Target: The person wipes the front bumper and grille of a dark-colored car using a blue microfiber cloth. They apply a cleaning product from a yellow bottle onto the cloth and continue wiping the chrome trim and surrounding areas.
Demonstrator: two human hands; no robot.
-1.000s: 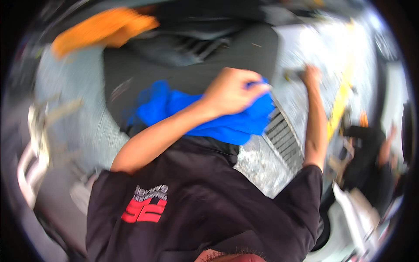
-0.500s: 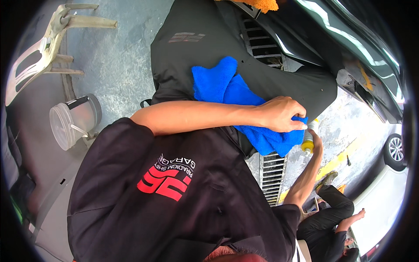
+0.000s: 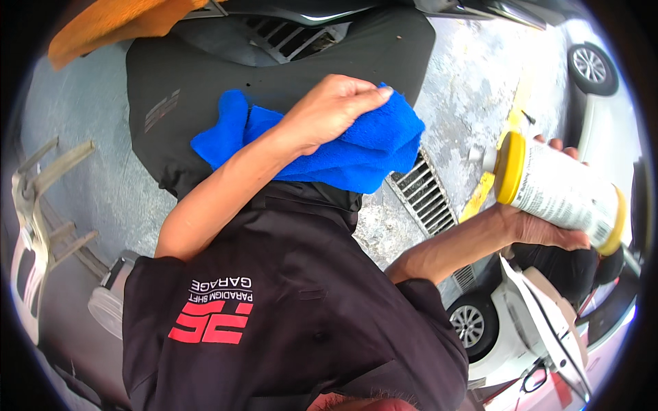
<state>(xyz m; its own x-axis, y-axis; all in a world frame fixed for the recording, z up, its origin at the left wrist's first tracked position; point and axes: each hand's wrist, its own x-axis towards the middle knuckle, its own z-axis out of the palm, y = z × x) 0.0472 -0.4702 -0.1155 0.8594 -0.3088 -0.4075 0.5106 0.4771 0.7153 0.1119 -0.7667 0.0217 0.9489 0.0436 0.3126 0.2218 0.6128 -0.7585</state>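
Observation:
A folded blue microfibre cloth (image 3: 370, 154) lies over my lap, against my dark trousers. My left hand (image 3: 334, 109) grips the upper part of it, thumb stretched along its far edge. Out to the right, my right hand (image 3: 545, 229) is wrapped round a bottle (image 3: 565, 181) with a white printed label. The bottle is held up on its side, tilted, well apart from the cloth. Its yellow cap, with a pale nozzle, points left, and its other end is yellow too. Some right-hand fingertips show beyond the bottle; the rest are hidden behind it.
An orange cloth (image 3: 123, 27) hangs at the upper left, beside a dark car part. On the left stand a cream plastic chair (image 3: 31, 240) and a clear bucket (image 3: 110, 294). A metal drain grate (image 3: 425, 198) runs along the floor. Car wheels (image 3: 591, 67) show on the right.
The bottle has come up and outward to the right in my right hand, from beside the cloth. My left hand still grips the cloth. The whole view has turned.

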